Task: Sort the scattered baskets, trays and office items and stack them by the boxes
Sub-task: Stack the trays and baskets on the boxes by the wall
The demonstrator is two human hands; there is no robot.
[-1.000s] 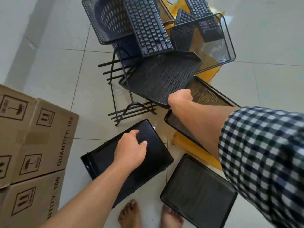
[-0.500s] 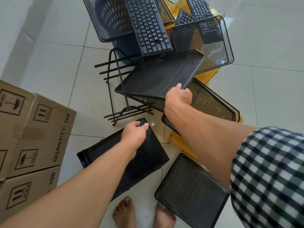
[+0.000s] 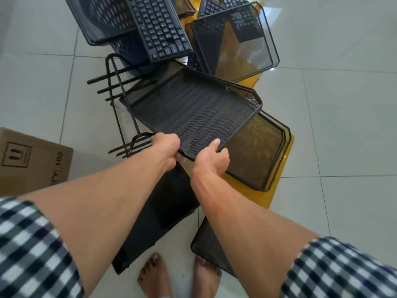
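A black mesh tray (image 3: pixel 193 108) is lifted off the floor pile, tilted, its near edge toward me. My left hand (image 3: pixel 166 148) grips that near edge at its left corner. My right hand (image 3: pixel 211 157) grips the same edge just to the right, thumb on top of the mesh. Under the tray lies another mesh tray (image 3: pixel 257 147) on a yellow sheet (image 3: pixel 247 196). A flat black tray (image 3: pixel 159 214) and a second one (image 3: pixel 206 248) lie on the floor under my forearms. A cardboard box (image 3: pixel 32 160) stands at the left.
A black wire rack (image 3: pixel 120 108) lies to the left of the held tray. Behind it are a dark blue basket (image 3: pixel 107 16), a keyboard (image 3: pixel 159 26), an upright mesh tray (image 3: pixel 240 44) and another keyboard (image 3: pixel 236 9). My bare feet (image 3: pixel 178 274) stand on pale floor tiles.
My left hand left the flat black tray on the floor and took hold of the mesh tray's near edge beside my right hand. The mesh tray rose and came toward me.
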